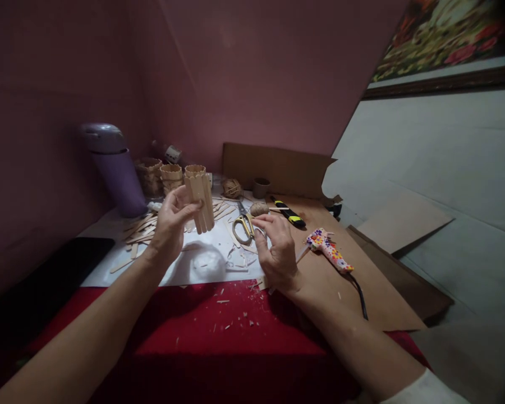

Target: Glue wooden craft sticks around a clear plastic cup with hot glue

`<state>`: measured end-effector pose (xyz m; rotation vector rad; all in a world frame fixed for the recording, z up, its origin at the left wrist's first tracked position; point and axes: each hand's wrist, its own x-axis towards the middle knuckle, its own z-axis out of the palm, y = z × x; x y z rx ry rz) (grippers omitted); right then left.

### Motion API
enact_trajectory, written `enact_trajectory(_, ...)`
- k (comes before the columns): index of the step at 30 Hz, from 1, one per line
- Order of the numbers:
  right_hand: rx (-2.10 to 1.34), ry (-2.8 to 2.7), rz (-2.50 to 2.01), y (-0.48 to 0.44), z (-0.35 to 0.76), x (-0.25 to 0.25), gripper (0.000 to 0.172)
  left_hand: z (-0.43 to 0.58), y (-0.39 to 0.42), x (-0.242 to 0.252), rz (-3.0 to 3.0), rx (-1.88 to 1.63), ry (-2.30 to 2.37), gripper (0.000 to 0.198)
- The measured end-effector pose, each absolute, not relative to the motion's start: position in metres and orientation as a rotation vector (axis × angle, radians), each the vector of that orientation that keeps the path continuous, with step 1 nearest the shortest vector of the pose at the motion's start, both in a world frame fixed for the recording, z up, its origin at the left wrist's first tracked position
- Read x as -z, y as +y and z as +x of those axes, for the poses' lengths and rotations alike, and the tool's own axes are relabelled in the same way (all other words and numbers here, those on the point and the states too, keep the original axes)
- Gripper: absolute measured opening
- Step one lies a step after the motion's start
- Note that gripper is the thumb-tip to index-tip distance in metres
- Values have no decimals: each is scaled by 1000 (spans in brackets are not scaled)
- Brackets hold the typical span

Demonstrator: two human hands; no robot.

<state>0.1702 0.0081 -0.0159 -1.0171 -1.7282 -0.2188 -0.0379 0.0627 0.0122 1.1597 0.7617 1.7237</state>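
My left hand (171,223) is raised above the table and closed round a curved panel of glued popsicle sticks (202,200), held upright. My right hand (276,249) rests low on the white sheet (202,264), fingers curled and pressing down just right of the yellow-handled scissors (243,226). Whether it holds anything I cannot make out. A flowered glue gun (330,250) lies on brown cardboard (340,280) right of that hand, its black cord trailing toward me.
Loose popsicle sticks (138,235) lie at the left. Three small stick cups (171,176), a purple flask (115,168), a twine ball (232,188), a small pot (261,187) and a black-yellow cutter (289,214) stand behind. Red cloth (219,331) covers the near edge, with scraps.
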Motion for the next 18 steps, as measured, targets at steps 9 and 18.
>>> enact_trajectory(9, 238, -1859, -972, -5, 164, 25, 23, -41, 78, 12, 1371, -1551, 1095, 62)
enact_trajectory(18, 195, -1832, -1021, 2, 168, 27, 22, -37, 75, 15, 1510, -1438, 1184, 87)
